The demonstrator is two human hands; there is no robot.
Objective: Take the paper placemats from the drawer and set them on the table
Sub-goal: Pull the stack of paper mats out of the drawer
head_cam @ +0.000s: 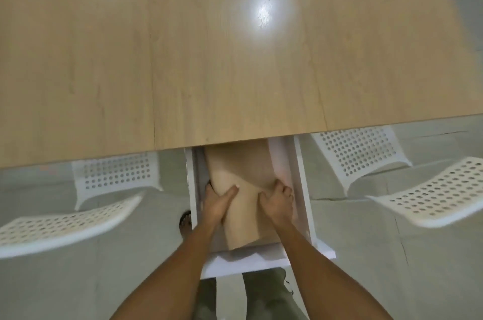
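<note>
Both hands clutch the tan paper placemats (pixel 241 202): the left hand (pixel 218 202) pinches the left edge, the right hand (pixel 278 202) grips the right edge. The buckled sheets lie inside the open white drawer (pixel 304 202), pulled out beneath the wooden worktop's (pixel 183 58) near edge.

Drawer (pixel 300 189) pulled out beneath table (pixel 209 58) near edge, placemats (pixel 243 168) inside, chairs (pixel 115 175) either side.
</note>
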